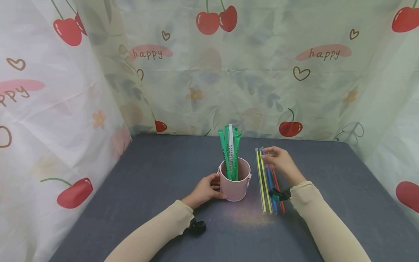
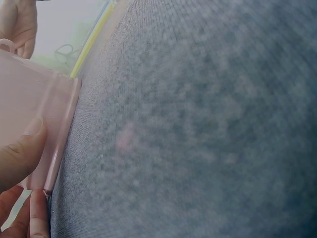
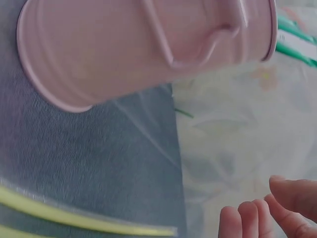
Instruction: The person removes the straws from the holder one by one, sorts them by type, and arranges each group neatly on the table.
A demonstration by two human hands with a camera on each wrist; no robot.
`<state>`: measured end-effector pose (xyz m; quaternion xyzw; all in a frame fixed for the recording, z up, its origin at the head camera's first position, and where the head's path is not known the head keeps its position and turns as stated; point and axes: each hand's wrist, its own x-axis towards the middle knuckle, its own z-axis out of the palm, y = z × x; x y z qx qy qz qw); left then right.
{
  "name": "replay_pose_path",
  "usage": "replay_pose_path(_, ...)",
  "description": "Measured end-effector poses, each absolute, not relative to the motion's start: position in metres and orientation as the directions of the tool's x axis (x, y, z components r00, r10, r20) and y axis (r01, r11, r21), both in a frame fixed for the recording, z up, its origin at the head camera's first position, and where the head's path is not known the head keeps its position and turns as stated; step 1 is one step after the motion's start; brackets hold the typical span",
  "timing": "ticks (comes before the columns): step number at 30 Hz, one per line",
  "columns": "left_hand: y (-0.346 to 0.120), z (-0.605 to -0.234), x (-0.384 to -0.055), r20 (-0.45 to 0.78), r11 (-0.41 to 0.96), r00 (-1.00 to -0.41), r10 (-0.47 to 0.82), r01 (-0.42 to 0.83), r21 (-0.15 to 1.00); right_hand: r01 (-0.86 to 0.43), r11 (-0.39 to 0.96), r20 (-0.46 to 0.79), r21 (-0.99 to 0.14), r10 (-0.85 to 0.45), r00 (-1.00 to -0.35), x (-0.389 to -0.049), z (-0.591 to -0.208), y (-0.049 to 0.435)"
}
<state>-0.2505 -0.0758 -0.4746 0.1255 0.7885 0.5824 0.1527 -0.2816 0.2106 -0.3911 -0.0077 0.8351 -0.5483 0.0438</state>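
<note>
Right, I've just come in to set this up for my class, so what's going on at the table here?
Someone's left hand is holding the side of a pink bucket standing on the dark table. Green sticks and a white one stand upright in it. To its right, yellow, blue and red sticks lie side by side. The right hand is over their far end, with nothing visible in its grasp.
</note>
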Motion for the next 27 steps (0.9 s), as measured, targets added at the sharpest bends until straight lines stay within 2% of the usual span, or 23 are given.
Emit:
replay_pose_path(18,-0.075,-0.474,-0.25,-0.105,0.306,-0.923,0.371,0.015,0.952,-0.126,0.24,0.088,-0.963,-0.163,-0.983,-0.274,-0.376,0.184)
replay_pose_path(27,-0.075,-0.475,-0.251,-0.095,0.296,-0.924,0.37,0.021,0.955,-0.165,0.237,0.13,-0.957,-0.155,-0.979,-0.272,-0.374,0.171)
